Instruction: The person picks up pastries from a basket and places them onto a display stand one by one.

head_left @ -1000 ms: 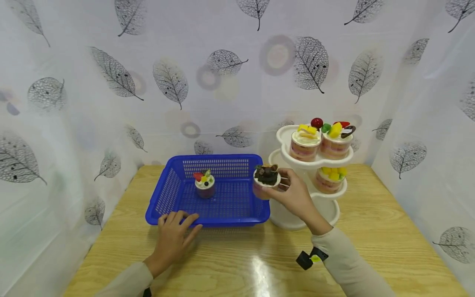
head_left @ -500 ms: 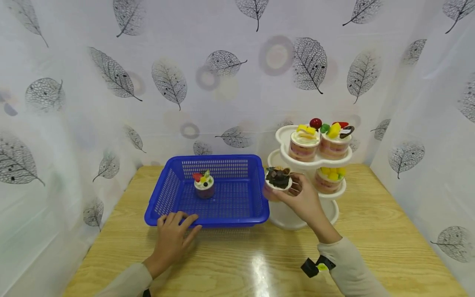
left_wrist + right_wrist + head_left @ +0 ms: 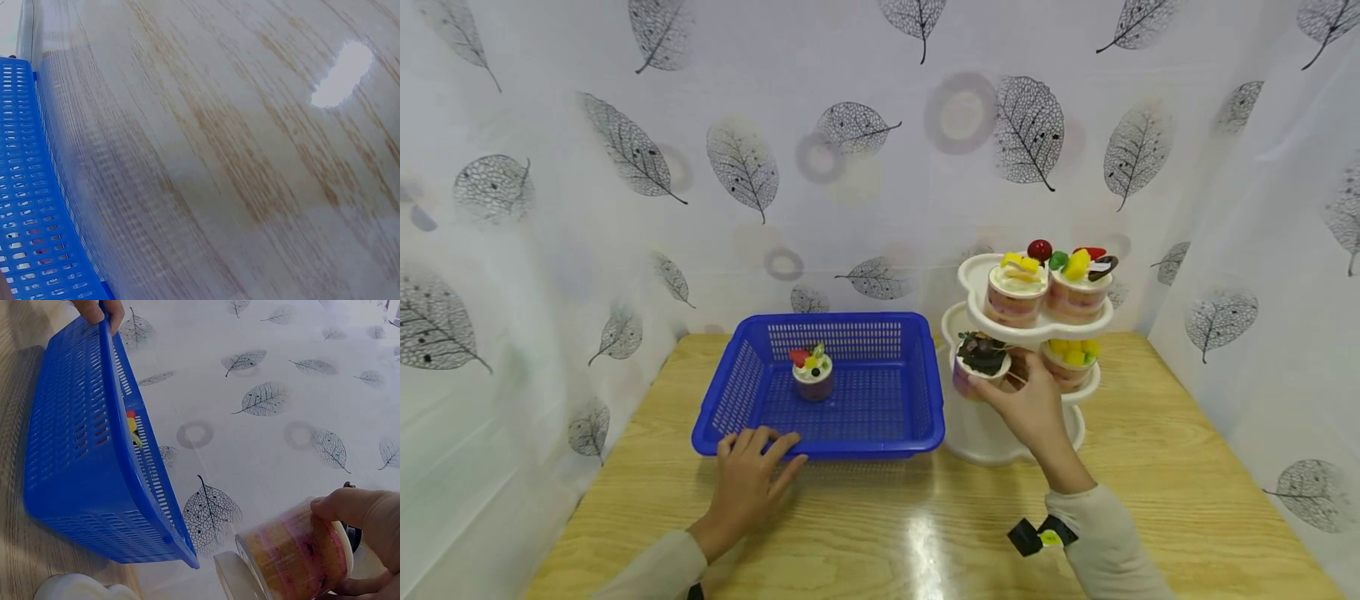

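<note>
My right hand grips a clear dessert cup of layered cake, topped with cream and dark chocolate pieces. The cup is at the left lobe of the middle tier of a white three-tier stand, its base close over the tier in the right wrist view. My left hand holds the front rim of a blue plastic basket, thumb outside and fingers over the edge. One fruit-topped dessert cup stands upright inside the basket.
Two dessert cups, one with yellow fruit and one with mixed fruit, stand on the stand's top tier. Another cup is on the middle tier at right. A leaf-print curtain surrounds the wooden table.
My right hand has carried the chocolate-topped cup rightward, from over the basket's right edge to the stand's middle tier. The left hand stays at the basket rim.
</note>
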A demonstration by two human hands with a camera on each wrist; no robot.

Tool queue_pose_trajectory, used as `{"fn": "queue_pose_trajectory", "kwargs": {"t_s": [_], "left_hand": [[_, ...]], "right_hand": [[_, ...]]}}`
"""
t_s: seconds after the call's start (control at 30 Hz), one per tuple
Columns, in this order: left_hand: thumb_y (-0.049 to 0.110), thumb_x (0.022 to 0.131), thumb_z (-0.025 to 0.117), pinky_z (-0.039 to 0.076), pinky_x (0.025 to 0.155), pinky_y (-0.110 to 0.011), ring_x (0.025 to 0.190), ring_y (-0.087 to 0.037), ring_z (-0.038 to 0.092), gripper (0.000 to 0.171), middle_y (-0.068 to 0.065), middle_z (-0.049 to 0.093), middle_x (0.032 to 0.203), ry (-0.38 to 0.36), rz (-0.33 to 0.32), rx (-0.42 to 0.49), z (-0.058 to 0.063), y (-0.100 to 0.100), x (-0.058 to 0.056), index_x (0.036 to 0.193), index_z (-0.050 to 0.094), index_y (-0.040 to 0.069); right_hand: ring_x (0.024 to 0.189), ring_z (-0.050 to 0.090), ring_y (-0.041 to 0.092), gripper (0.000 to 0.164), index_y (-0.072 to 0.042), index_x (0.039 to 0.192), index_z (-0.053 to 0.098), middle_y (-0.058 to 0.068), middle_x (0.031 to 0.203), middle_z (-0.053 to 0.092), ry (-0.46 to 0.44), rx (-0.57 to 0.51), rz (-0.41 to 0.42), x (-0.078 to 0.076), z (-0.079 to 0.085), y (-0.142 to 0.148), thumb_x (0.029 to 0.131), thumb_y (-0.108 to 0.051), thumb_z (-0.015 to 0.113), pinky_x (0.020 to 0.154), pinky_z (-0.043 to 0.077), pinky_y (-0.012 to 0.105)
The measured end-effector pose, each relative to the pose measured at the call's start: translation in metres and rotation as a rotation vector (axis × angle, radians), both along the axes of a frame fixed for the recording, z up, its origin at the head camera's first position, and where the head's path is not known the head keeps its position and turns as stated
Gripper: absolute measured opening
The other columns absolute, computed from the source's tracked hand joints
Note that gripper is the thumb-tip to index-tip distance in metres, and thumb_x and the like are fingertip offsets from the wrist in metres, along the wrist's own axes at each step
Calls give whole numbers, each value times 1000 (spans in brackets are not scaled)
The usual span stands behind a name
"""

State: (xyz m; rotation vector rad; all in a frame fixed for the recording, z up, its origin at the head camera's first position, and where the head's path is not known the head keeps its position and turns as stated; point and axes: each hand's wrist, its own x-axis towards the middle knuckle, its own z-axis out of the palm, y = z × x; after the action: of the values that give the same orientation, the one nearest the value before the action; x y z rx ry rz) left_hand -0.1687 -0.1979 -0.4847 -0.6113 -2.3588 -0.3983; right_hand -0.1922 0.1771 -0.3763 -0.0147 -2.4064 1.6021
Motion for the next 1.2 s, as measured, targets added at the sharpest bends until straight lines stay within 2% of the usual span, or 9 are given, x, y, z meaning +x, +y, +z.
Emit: {"fn": "queue_pose_trajectory", "kwargs": {"t_s": [0.33,0.6,0.77,0.97,1.2], "left_hand": [[50,94,53,32,80,-55,83,-26,55,37,-4,61,88,4,0,4,0,0,0,102,70,17],[53,95,50,33,79,-55,83,-25,56,41,-3,61,88,7,6,-3,-2,0,-1,102,70,18],[54,95,48,33,79,-55,83,-25,56,42,-3,61,88,7,5,-2,-3,0,-1,102,70,19],[56,96,44,33,80,-54,84,-25,55,45,-4,61,89,-2,8,-4,-3,1,-1,103,69,20],[55,95,47,32,80,-54,83,-25,55,43,-4,61,88,4,4,-2,-5,0,-1,102,70,18]], "right_hand": [[114,54,32,66,4,131,48,22,127,55,84,-20,-109,-1,-6,1,78,-19,80,95,46,45],[110,58,31,65,1,130,52,19,123,58,122,34,-197,-8,-10,0,77,-23,82,91,49,43],[108,58,32,65,3,128,53,21,121,59,156,38,-218,-9,-12,-2,76,-21,83,90,49,45],[104,61,31,64,2,128,54,22,116,62,155,103,-262,-10,-19,2,76,-23,83,84,49,42],[103,61,35,65,3,128,54,24,115,62,164,131,-269,-10,-23,4,76,-25,82,84,49,44]]}}
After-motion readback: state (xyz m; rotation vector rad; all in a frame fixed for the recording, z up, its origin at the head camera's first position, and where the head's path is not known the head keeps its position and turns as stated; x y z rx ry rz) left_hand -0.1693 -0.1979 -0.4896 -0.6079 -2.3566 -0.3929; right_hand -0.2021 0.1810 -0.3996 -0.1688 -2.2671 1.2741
